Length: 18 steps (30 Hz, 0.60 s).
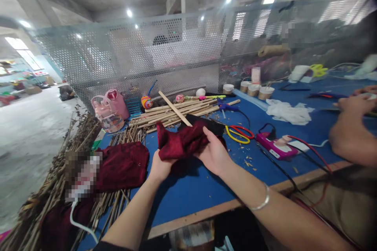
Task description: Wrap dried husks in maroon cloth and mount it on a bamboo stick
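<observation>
A dark red cloth [182, 141] is bunched up between my two hands above the blue table. My left hand [161, 164] grips its lower left side, the fingers mostly hidden under the fabric. On the other side my right hand [214, 152] pinches the cloth's right end, a silver bangle on that wrist. Behind the cloth a pale wooden stick [175, 109] slants up; whether it touches the cloth I cannot tell. Black fabric [203, 124] lies just beyond. To the left, another dark red cloth [123, 164] rests on dry stalks.
Dry stalks [47, 176] line the left side. Pale sticks [188, 110], a blue glue gun [228, 106], red-and-yellow-handled scissors [240, 134] and a purple power strip [277, 147] with cords lie on the table. A pink bottle [118, 104] stands at back left. A co-worker's hands [357, 106] are at right.
</observation>
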Each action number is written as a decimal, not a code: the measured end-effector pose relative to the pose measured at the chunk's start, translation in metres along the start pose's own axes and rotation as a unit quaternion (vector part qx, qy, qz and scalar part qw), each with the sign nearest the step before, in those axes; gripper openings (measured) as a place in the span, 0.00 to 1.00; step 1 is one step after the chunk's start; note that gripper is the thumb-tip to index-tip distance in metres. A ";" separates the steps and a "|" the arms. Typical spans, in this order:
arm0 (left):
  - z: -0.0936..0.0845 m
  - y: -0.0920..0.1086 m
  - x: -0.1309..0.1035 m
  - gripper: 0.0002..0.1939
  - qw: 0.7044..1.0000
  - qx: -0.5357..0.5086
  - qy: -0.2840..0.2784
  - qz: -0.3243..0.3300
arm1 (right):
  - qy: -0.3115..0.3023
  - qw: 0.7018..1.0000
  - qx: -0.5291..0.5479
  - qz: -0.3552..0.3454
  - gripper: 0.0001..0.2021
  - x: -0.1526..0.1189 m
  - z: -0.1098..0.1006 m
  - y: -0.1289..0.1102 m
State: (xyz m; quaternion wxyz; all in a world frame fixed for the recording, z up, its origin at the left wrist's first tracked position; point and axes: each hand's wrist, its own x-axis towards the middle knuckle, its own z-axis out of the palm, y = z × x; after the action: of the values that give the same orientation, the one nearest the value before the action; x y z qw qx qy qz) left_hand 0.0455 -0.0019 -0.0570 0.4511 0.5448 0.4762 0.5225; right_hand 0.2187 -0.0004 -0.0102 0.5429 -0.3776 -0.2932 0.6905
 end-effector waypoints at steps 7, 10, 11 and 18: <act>0.013 0.014 -0.002 0.14 0.997 0.042 0.012 0.056 | 0.110 0.868 -0.339 -0.345 0.17 -0.041 -0.033 0.014; 0.014 0.014 -0.006 0.14 0.991 0.095 -0.001 0.096 | 0.081 0.744 -0.500 -0.435 0.25 -0.033 -0.022 0.000; 0.015 0.013 -0.007 0.14 0.986 0.119 0.003 0.113 | 0.046 0.726 -0.550 -0.410 0.22 -0.028 -0.014 -0.007; 0.024 0.018 0.005 0.12 0.973 0.216 0.076 0.030 | -0.173 0.595 -0.741 -0.260 0.06 -0.027 0.110 -0.007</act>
State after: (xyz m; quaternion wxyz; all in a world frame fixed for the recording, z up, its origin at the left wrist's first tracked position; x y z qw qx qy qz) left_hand 0.0704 0.0004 -0.0393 0.2694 0.6023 0.5941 0.4600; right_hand 0.1338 -0.0247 0.0606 0.1724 -0.4311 -0.8778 0.1177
